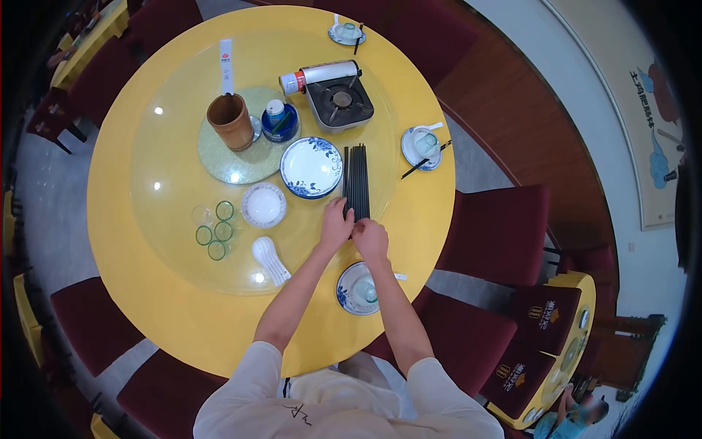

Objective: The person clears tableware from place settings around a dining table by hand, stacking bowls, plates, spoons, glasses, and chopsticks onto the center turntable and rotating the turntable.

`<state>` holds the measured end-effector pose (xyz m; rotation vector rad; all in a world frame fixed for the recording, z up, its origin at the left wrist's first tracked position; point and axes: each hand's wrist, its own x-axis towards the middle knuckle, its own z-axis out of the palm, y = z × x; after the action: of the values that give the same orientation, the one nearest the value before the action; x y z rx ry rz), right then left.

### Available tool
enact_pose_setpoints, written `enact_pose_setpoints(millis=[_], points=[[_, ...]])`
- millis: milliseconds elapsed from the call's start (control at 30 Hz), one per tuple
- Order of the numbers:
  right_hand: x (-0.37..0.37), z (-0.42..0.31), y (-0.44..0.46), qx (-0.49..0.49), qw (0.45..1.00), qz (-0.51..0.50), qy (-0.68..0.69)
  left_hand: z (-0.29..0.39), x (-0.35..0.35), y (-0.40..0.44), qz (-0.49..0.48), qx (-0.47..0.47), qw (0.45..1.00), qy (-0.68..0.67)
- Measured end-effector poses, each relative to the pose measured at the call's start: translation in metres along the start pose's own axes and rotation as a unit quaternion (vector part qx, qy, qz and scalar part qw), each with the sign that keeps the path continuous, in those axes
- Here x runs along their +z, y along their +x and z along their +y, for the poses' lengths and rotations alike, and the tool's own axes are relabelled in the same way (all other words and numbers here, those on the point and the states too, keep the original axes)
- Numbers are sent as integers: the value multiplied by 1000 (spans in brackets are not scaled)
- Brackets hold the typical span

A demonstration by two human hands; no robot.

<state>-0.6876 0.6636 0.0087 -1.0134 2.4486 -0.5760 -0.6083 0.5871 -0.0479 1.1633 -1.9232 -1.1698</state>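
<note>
A bundle of dark chopsticks [357,172] lies on the glass turntable, its near ends under my hands. My left hand [337,221] is closed at the bundle's left side, beside a chopstick a little apart from the others. Around the near ends, the fingers of my right hand [370,238] are pinched together; the fingertips are partly hidden. Just left of the bundle stands a stack of blue-flowered plates [311,167]. Below my right hand, under the forearm, a place setting plate [346,296] carries a bowl and a glass.
A gas stove [341,102] with a canister, a wooden cup [229,123] and a blue container [280,124] stand farther back. Small bowls [264,205], green-rimmed glasses [216,250] and white spoons [270,260] are on the left. Maroon chairs [497,234] surround the yellow table [175,322].
</note>
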Motion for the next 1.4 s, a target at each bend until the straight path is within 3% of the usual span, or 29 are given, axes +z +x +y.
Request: enact_pose_setpoints(millis=[133, 233, 333, 533, 733, 833, 933, 1400], points=[[6, 27, 40, -74, 987, 141, 16, -3, 11, 12, 28, 27, 999, 25], [14, 34, 63, -7, 999, 3, 52, -1, 17, 15, 3, -11, 1000, -19], [10, 24, 53, 3, 1000, 18, 11, -8, 23, 16, 15, 34, 999, 21], [8, 25, 41, -28, 999, 27, 8, 12, 13, 18, -14, 29, 994, 108], [7, 37, 40, -56, 997, 14, 41, 18, 7, 20, -52, -2, 992, 111], [8, 39, 40, -59, 997, 18, 43, 17, 7, 18, -15, -30, 990, 139], [8, 40, 40, -56, 997, 20, 49, 17, 6, 18, -37, -20, 987, 154], [21, 50, 53, 32, 992, 59, 110, 12, 9, 18, -27, 28, 996, 86]])
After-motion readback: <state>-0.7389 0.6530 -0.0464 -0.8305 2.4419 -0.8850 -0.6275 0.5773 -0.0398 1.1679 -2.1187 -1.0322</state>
